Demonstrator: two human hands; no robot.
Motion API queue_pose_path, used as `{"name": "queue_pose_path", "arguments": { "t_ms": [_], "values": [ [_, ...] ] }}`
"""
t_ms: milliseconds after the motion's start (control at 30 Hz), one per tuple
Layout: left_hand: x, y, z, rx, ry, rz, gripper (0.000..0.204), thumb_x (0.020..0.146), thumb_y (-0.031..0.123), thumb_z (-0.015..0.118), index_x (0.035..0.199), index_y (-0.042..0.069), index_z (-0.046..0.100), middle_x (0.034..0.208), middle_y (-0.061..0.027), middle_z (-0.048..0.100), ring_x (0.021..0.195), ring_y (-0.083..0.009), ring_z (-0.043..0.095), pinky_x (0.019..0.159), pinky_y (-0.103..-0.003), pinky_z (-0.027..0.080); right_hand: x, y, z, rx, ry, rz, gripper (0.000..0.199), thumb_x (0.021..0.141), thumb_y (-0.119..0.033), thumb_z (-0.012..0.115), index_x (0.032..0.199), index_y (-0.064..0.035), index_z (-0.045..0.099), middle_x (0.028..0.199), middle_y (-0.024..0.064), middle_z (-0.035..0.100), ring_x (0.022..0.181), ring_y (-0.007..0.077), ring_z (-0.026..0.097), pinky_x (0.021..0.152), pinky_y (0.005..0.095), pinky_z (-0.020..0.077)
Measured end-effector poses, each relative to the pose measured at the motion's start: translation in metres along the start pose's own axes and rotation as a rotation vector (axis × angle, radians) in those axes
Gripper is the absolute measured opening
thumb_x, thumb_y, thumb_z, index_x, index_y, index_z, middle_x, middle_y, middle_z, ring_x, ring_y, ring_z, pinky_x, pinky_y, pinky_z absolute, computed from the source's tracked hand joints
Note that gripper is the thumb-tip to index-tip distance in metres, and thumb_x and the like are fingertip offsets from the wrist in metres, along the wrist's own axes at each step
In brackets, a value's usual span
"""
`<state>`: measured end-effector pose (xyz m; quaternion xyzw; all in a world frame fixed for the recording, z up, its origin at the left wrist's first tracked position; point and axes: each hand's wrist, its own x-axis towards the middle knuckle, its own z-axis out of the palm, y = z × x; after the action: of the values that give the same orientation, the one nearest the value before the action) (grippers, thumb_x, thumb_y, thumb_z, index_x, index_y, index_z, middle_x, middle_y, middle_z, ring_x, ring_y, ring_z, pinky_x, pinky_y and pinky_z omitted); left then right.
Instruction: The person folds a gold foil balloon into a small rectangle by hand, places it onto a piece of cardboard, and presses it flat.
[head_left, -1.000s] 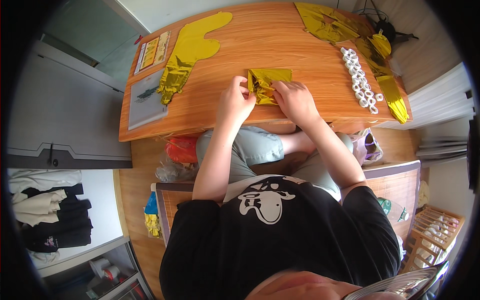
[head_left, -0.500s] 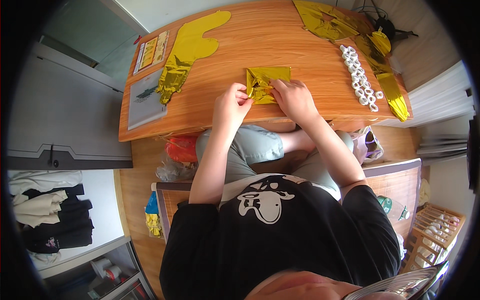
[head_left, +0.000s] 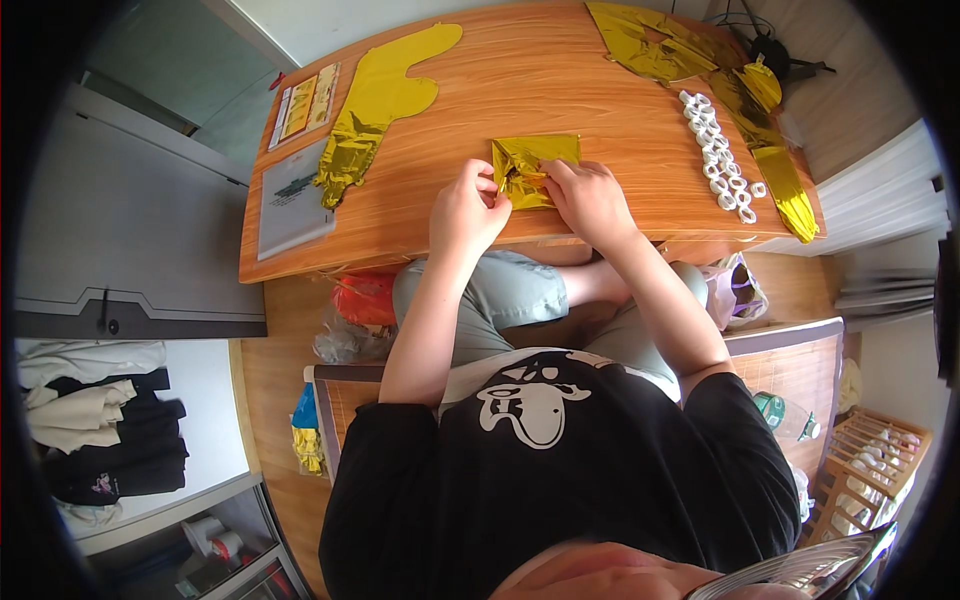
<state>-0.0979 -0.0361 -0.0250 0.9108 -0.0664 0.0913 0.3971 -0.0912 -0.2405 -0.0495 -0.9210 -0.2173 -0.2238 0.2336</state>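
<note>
A folded gold foil balloon (head_left: 528, 150), flat and roughly square, lies near the front edge of the wooden table. My left hand (head_left: 468, 208) pinches its left edge between thumb and fingers. From the other side, my right hand (head_left: 588, 198) has its fingers closed on the crinkled middle of the foil. Creases run through the foil between the two hands. My right fingertips are partly hidden behind the hand.
A flat gold foil balloon (head_left: 385, 90) lies at the table's left, beside a printed card (head_left: 305, 105) and a clear plastic sleeve (head_left: 290, 215). Along the right are white rings (head_left: 715, 155) in rows and more gold foil (head_left: 785, 190). A green-tinted bottle (head_left: 785, 415) lies behind right.
Both hands stay nearly in place on the foil. The left hand's fingers have shifted very slightly at the foil's left edge.
</note>
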Motion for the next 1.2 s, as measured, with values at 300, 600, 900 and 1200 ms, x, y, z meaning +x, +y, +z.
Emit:
{"name": "queue_pose_path", "arguments": {
  "t_ms": [300,600,900,1200],
  "values": [
    [-0.001,-0.011,0.012,0.067,0.045,0.097,0.028,0.082,0.012,0.078,0.107,0.008,0.066,0.092,-0.0094,0.076,0.083,-0.0261,0.075,0.073,-0.038,0.059,0.000,0.001,0.002,0.006,0.002,0.012,0.020,0.093,-0.017,0.070,0.110,-0.0084,0.067,0.082,0.0154,0.072,0.078,0.0368,0.069,0.076,0.0453,0.0555],
    [0.002,-0.021,0.019,0.111,0.163,0.300,0.015,0.086,0.012,0.077,0.100,0.009,0.069,0.092,-0.0086,0.076,0.084,-0.0276,0.075,0.073,-0.039,0.059,0.001,-0.003,0.000,-0.011,0.001,-0.001,0.018,0.094,-0.018,0.069,0.109,-0.0086,0.067,0.079,0.0155,0.071,0.077,0.0365,0.069,0.072,0.0459,0.0555],
    [-0.004,-0.032,-0.005,0.148,-0.040,0.461,0.017,0.094,0.011,0.071,0.110,0.009,0.071,0.099,-0.0120,0.075,0.092,-0.0322,0.072,0.078,-0.041,0.058,0.000,-0.003,0.000,0.022,-0.019,0.020,0.019,0.094,-0.021,0.070,0.108,-0.0080,0.068,0.081,0.0150,0.071,0.077,0.0359,0.069,0.071,0.0451,0.0551],
    [-0.027,-0.037,-0.013,0.284,-0.096,0.710,0.026,0.097,0.012,0.067,0.123,0.009,0.067,0.117,-0.0113,0.073,0.111,-0.0306,0.069,0.105,-0.053,0.050,0.005,-0.010,-0.005,-0.076,-0.136,-0.079,0.024,0.093,-0.032,0.070,0.096,-0.0087,0.069,0.094,0.0091,0.071,0.089,0.0302,0.068,0.082,0.0428,0.0515]
  ]
}}
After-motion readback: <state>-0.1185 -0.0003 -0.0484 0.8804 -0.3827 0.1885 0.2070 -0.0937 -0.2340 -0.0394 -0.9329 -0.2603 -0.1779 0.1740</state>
